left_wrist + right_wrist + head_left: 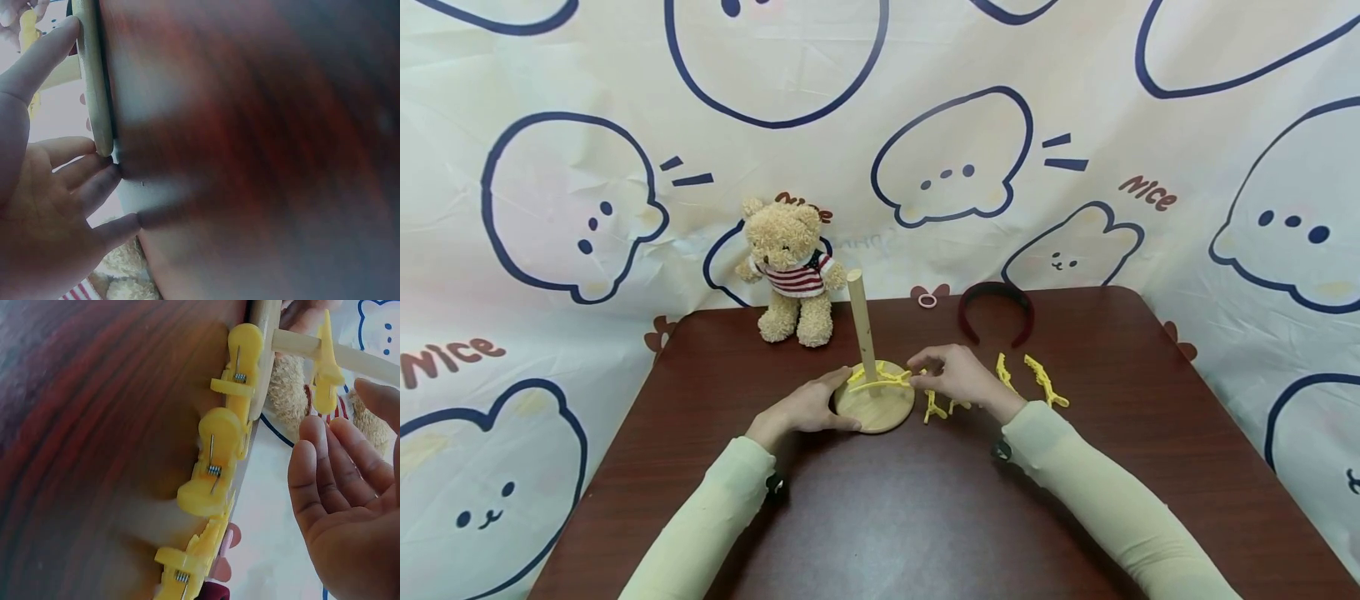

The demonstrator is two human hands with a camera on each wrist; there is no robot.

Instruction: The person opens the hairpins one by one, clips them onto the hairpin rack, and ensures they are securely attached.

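Observation:
A wooden stand has a round base (880, 415) and an upright post (861, 325). My left hand (808, 406) grips the base's left rim, thumb at the front and fingers farther back. Low around the post sits a yellow hair clip (325, 362), its jaws on either side of the wood. To its right is my right hand (958, 372), thumb and fingers parted near the clip's handle end. In the right wrist view a gap shows between those fingertips (312, 428) and the clip. Several more yellow hair clips (1043, 382) lie right of the stand.
Behind the stand, a teddy bear (793, 271) in a striped shirt stands on the dark wooden table (880, 517). A dark red headband (1030, 321) and a small pink ring (927, 301) are by the back edge. A printed cloth (820, 158) hangs behind.

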